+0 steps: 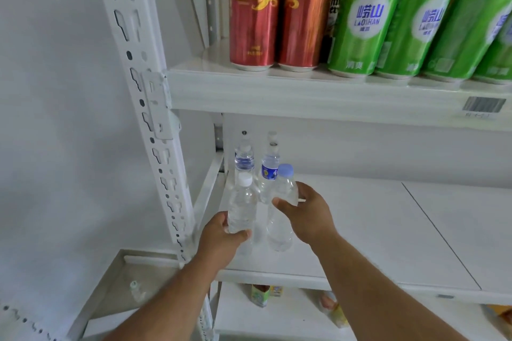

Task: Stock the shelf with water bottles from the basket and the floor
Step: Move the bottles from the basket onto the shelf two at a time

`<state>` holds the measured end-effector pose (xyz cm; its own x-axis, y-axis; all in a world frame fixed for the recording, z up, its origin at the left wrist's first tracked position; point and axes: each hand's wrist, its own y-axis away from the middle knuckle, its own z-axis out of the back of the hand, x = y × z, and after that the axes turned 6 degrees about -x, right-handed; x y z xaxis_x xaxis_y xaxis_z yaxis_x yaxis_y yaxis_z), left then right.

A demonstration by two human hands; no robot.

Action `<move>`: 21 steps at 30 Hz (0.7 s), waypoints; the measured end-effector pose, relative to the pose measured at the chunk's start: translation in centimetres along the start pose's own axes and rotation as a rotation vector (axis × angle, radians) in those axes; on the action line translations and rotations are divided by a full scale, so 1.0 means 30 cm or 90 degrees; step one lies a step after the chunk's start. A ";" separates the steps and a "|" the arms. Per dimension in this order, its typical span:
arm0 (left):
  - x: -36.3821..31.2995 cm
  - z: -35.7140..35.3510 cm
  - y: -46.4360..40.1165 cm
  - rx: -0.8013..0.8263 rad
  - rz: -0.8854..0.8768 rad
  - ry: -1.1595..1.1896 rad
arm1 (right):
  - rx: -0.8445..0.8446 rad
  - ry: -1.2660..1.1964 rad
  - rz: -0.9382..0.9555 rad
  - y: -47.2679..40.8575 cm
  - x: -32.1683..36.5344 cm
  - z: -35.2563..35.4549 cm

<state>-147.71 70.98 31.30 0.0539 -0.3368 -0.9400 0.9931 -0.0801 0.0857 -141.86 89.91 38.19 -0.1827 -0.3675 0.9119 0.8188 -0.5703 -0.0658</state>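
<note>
Both bare arms reach forward. The left hand [221, 235] curls around something from below. The right hand [304, 214] wraps around something from the side.

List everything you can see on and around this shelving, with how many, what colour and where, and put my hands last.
Tall red metal cans: two, red with gold lettering, upper shelf, left.
Green metal cans: at least four, green and white, upper shelf, right.
Clear plastic water bottles with blue labels: two, middle shelf, back left corner.
Clear bottle with white cap: one, held at middle shelf.
Clear bottle with blue cap: one, held beside it.
Small cartons: several, yellow-green, lower shelf.
White metal shelf: middle level.
Left hand: grips white-capped bottle.
Right hand: grips blue-capped bottle.
</note>
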 end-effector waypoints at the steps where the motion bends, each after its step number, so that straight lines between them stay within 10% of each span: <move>1: 0.001 -0.010 -0.023 -0.004 0.003 0.004 | 0.003 -0.001 0.000 -0.020 -0.001 -0.009; 21: 0.043 -0.175 -0.362 -0.059 -0.001 0.006 | 0.019 -0.003 -0.006 -0.302 -0.107 -0.186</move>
<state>-157.87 76.34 27.44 0.0527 -0.3282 -0.9431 0.9986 0.0073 0.0533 -151.72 92.17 33.60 -0.1884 -0.3587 0.9142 0.8328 -0.5518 -0.0449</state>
